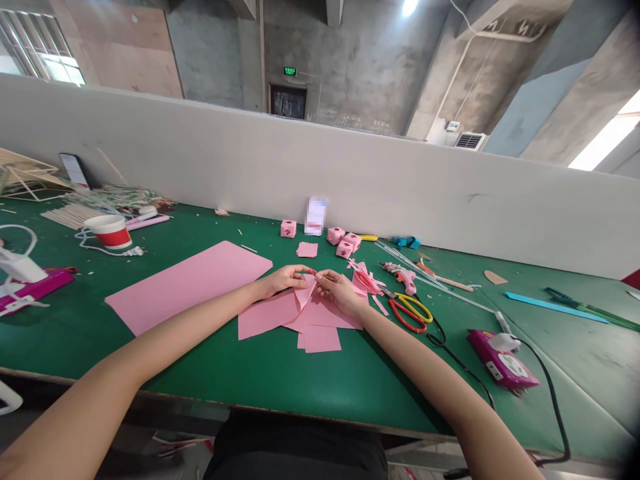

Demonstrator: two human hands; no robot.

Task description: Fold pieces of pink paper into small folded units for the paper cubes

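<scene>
My left hand (285, 281) and my right hand (339, 291) meet over the middle of the table, both closed on a folded piece of pink paper (304, 295). The fingertips of each pinch its upper edge, a short way apart. Beneath lie larger pink sheets (267, 316), with small pink squares (323, 339) nearer the front edge. To the right of my right hand are narrow red-and-pink folded strips (366, 280), scissors (407, 315) with red and yellow handles, and a pink glue gun (405, 277). A stack of pink squares (307, 249) sits just beyond my hands.
Several pink paper cubes (289, 229) stand near a propped phone (315, 217) by the partition (225, 160). A large pink sheet (185, 287) lies left. A red-and-white cup (109, 232) stands further left. At right, a magenta power strip (503, 360) has a black cable.
</scene>
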